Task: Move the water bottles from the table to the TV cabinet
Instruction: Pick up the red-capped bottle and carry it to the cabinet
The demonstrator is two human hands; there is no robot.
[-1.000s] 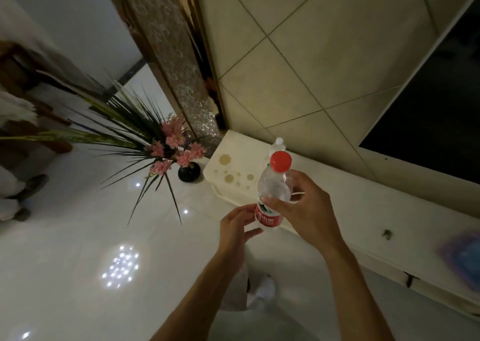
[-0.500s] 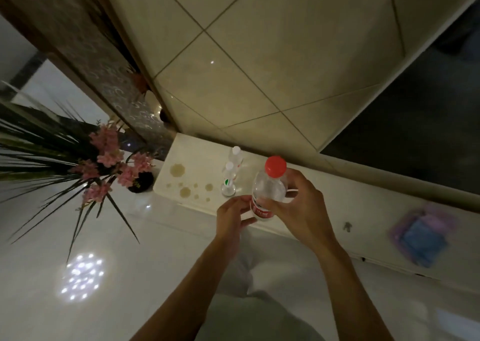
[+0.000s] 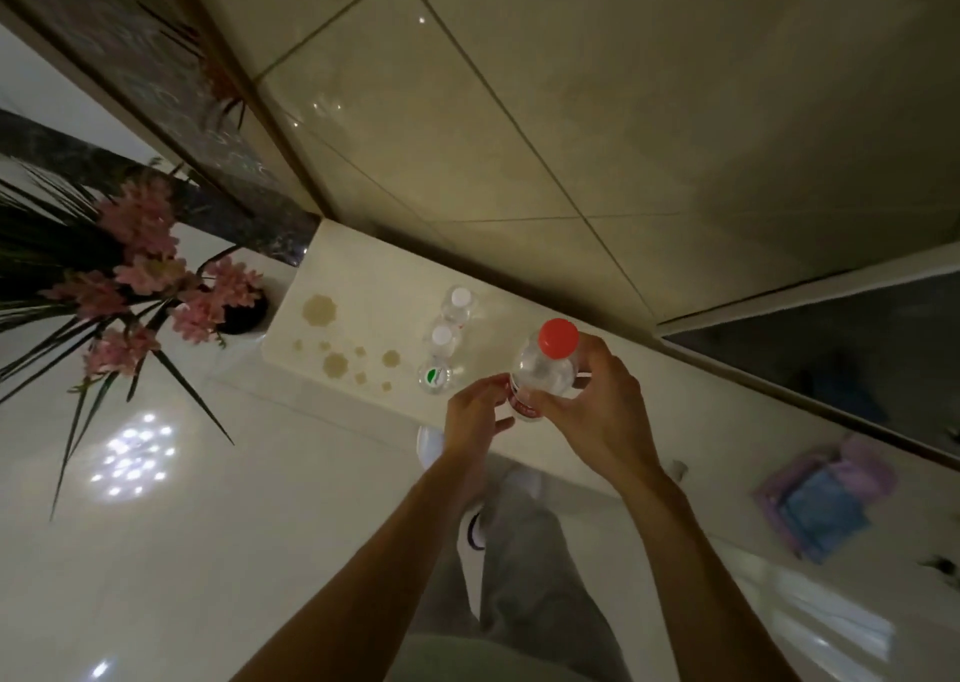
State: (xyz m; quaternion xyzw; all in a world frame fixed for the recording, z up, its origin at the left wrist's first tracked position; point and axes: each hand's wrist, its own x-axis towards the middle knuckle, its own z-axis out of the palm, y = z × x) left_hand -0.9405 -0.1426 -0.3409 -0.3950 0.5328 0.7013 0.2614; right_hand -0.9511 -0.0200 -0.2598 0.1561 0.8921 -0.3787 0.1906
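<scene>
Three bottles [image 3: 441, 337] are already parked near the left end of the TV cabinet [image 3: 701, 421], and the red-capped bottle [image 3: 545, 369], gripped by the right hand [image 3: 597, 411] (left hand [image 3: 472, 416] hold can't be told), is held over its front edge, not down yet.

Both bare forearms reach forward and meet at one bottle [image 3: 544, 367]. The right hand [image 3: 592, 411] grips it from the right side, with the fingers curled round its upper part and the thumb on the near side. The left hand [image 3: 475, 413] is lower, to the left of this grip. Its bent fingers hold the bottle's bottom end, thumb underneath.
</scene>
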